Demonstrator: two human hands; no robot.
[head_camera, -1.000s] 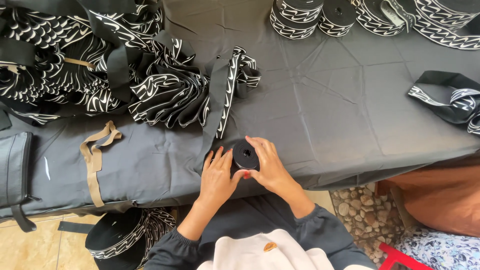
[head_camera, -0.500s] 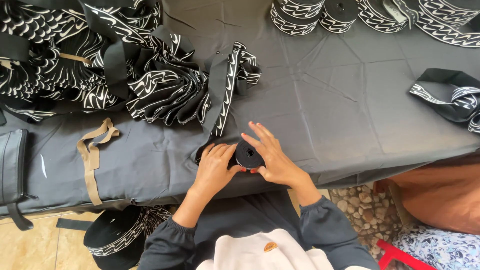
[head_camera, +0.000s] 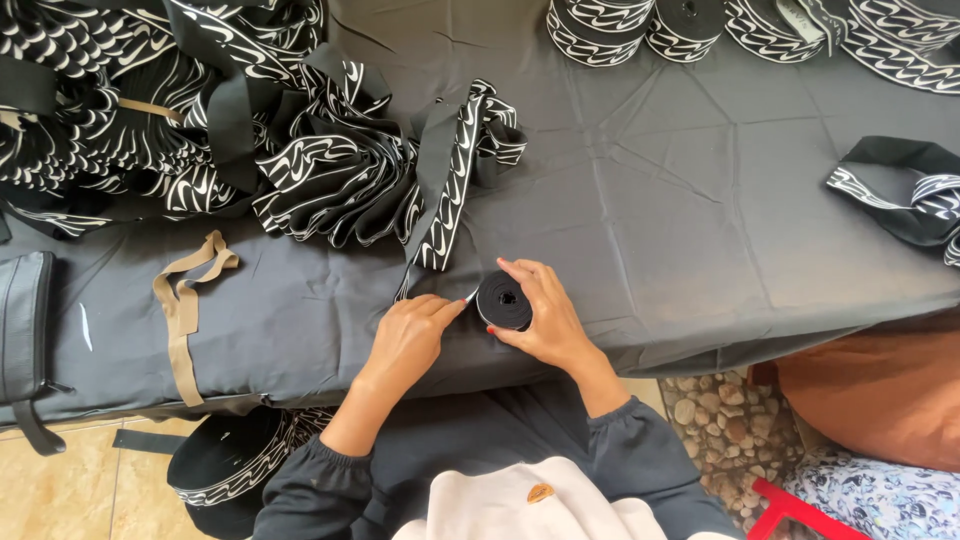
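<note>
A small black roll of patterned band (head_camera: 503, 301) lies flat near the front edge of the table covered in dark grey cloth (head_camera: 680, 200). My right hand (head_camera: 545, 318) wraps around the roll's right side, fingers curled over it. My left hand (head_camera: 410, 335) rests just left of it, fingertips pinching the strip (head_camera: 440, 215) where it feeds into the roll. That black strip with white wavy marks runs up from the roll to a big loose heap of the same band (head_camera: 200, 130) at the back left.
Several finished rolls (head_camera: 640, 25) stand at the back edge, with more band at the back right (head_camera: 880, 35). A folded bundle (head_camera: 905, 190) lies at the right edge. A tan strap (head_camera: 185, 300) and a black bag (head_camera: 25, 320) lie left. Another roll (head_camera: 225, 470) sits on the floor.
My right hand has closed from spread fingers to a grip around the roll. The roll has shifted slightly right, and my left hand now pinches the strip at its edge.
</note>
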